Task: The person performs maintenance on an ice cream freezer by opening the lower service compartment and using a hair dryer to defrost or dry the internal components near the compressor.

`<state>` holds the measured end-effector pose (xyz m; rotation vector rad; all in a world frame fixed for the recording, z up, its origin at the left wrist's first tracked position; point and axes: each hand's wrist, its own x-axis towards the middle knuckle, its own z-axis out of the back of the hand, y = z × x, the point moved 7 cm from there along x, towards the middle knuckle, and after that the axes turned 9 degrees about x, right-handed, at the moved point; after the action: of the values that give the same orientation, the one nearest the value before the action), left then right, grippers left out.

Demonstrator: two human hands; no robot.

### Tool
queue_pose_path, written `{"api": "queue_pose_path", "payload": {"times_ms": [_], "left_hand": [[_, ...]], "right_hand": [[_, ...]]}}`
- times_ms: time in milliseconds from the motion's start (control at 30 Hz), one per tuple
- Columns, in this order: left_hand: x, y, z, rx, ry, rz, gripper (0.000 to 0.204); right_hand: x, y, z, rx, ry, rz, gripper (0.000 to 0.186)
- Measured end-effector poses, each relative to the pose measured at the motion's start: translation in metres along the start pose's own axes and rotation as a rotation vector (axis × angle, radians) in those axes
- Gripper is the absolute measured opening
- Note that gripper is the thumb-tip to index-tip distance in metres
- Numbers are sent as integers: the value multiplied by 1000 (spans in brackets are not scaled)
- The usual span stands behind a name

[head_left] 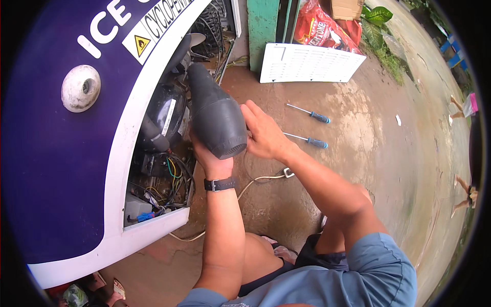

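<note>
A black hair dryer (219, 115) is in my left hand (214, 162), which grips it from below, its fingers mostly hidden under the body. The narrow nozzle tilts toward the open machine compartment of a purple and white ice freezer (51, 179). My right hand (263, 132) presses on the dryer's right side with its fingers close together, and some fingertips are out of sight behind it. Just left of the dryer sits a black compressor (162, 110) among pipes. Loose coloured wires (174, 169) lie below it in the compartment.
Two blue-handled screwdrivers (319, 117) lie on the wet concrete to the right. A white slotted panel (312, 64) leans by a green post (262, 30) and a red bag (325, 28). A pale cord (250, 184) with a plug crosses the ground. Other people's feet show at the edges.
</note>
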<state>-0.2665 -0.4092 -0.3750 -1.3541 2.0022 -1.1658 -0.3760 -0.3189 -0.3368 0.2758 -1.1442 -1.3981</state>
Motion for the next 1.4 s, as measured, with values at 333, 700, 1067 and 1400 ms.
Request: {"api": "queue_pose_path", "payload": {"times_ms": [333,700,1067,1400], "left_hand": [[6,-4,4,-221,-74,96,41],[-9,6,23,-335,-396,185,44],[-29,-38,-37,123,-162,-49,60],[-43,-37,-59,276,-123,-92,67]], "right_hand": [[1,4,-3,-6,10,-35,39],[-5,-8,4,127,14,3,39],[22,-26,27,224,-45,93,42],[17,-34,23,362,61,91,43]]}}
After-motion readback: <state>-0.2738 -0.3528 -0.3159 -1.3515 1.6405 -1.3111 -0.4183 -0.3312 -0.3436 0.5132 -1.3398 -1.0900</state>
